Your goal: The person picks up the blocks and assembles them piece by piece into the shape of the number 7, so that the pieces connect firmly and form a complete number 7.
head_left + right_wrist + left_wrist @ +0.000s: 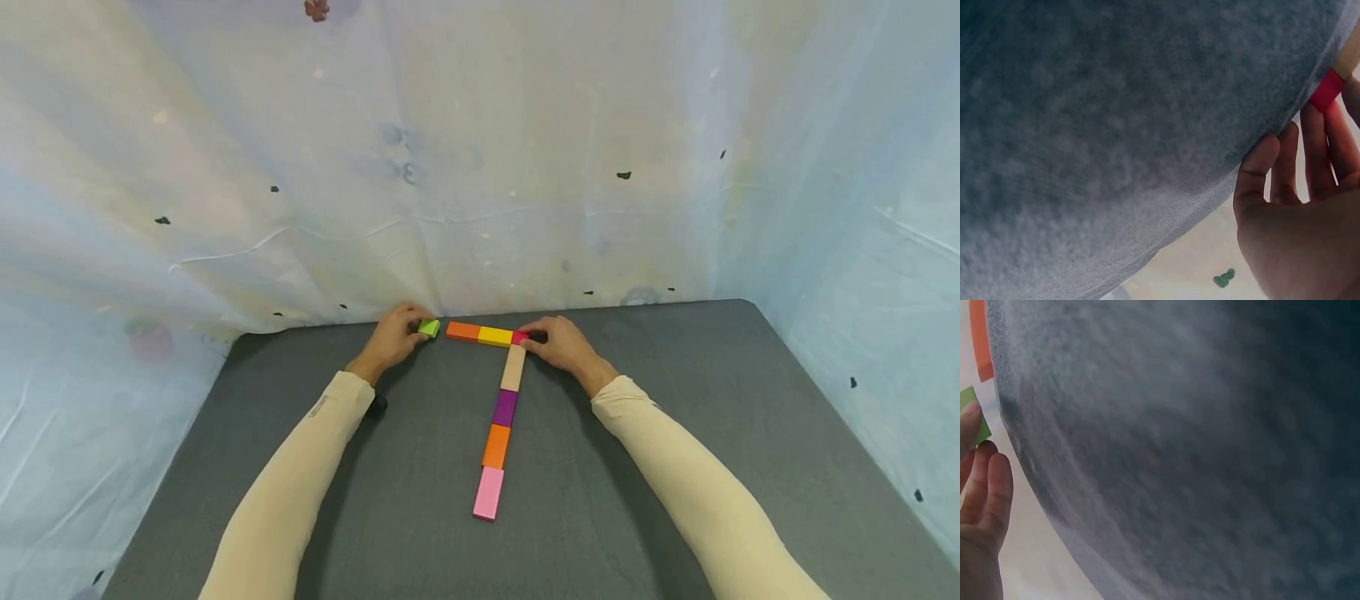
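My left hand (392,337) pinches a lime-green block (429,328) between thumb and fingers, just left of an orange block (463,332), a small gap between them. In the left wrist view the thumb lies over the green block (984,429). A red block (519,337) sits at the corner where two lines of blocks meet. The right hand (566,343) holds it by thumb and fingertips, which partly cover it. Left of the red block come a yellow block (495,337) and the orange one, end to end.
From the corner a line runs toward me: a plain wood block (513,368), a purple block (506,407), another orange block (497,447) and a pink block (488,493). The dark grey table (420,517) ends at a pale hanging sheet (480,167) behind the hands.
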